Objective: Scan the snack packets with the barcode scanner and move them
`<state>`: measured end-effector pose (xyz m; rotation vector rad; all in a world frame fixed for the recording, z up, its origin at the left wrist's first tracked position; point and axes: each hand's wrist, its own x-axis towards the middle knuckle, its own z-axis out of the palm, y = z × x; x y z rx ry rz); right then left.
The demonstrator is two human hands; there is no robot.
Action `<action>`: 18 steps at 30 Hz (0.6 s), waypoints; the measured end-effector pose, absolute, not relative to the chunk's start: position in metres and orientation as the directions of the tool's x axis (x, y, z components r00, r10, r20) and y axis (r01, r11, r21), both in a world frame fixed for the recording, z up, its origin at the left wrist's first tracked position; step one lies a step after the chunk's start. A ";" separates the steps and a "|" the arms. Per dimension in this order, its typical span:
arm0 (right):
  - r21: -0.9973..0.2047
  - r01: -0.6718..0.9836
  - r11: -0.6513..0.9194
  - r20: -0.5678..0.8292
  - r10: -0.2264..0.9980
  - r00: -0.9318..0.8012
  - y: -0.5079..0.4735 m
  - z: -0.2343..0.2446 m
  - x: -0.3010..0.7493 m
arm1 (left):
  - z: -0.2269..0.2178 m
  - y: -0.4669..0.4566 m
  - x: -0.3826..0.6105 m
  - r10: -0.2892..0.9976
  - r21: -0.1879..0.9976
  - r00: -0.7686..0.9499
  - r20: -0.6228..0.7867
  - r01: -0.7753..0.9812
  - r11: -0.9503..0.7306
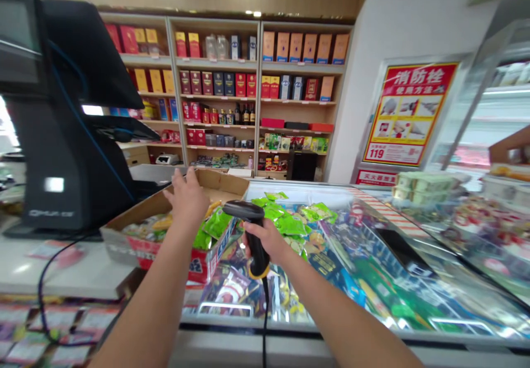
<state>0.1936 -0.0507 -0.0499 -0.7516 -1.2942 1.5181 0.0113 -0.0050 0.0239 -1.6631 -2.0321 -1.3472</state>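
Note:
My right hand (268, 240) is closed round the grip of a black barcode scanner (249, 230) with a yellow band at its base; its cable hangs straight down. The scanner head points left toward an open cardboard box (144, 213) of green and yellow snack packets. My left hand (188, 195) reaches over that box with fingers spread and flat, holding nothing. More green snack packets (290, 221) lie on the glass lid of a chest freezer just right of the box.
A black checkout terminal (62, 136) stands on the counter at left, a cable trailing from it. The glass-topped freezer (372, 263) fills the right. Shelves of boxed bottles (232, 86) line the far wall, with a red and yellow poster (408, 114) beside them.

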 end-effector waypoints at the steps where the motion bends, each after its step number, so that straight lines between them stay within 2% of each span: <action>1: -0.959 -0.282 0.040 0.133 0.939 -0.318 -0.050 -0.051 0.199 | 0.021 -0.005 0.021 0.681 0.514 -0.307 0.664 0.850 -0.118; 4: -0.956 -0.285 0.065 0.124 0.973 -0.193 -0.046 -0.057 0.229 | 0.007 -0.001 0.064 0.711 0.469 -0.082 0.698 0.803 -0.368; 6: -0.950 -0.298 0.093 0.115 0.992 -0.057 -0.041 -0.061 0.256 | -0.006 0.004 0.097 0.779 0.443 0.081 0.622 0.784 -0.436; 9: -0.930 -0.334 0.152 0.114 0.985 0.132 -0.034 -0.071 0.291 | -0.027 0.014 0.136 0.903 0.419 0.164 0.398 0.843 -0.338; 12: -0.908 -0.382 0.175 0.089 0.969 0.232 -0.031 -0.080 0.309 | -0.047 0.024 0.147 0.957 0.361 0.185 0.225 0.896 -0.258; 15: -0.901 -0.391 0.186 0.093 0.965 0.245 -0.031 -0.083 0.309 | -0.065 0.030 0.139 0.946 0.294 0.279 0.166 0.902 -0.318; 18: -0.913 -0.356 0.199 0.125 0.967 0.220 -0.033 -0.083 0.302 | -0.075 0.034 0.131 0.931 0.284 0.308 0.198 0.891 -0.355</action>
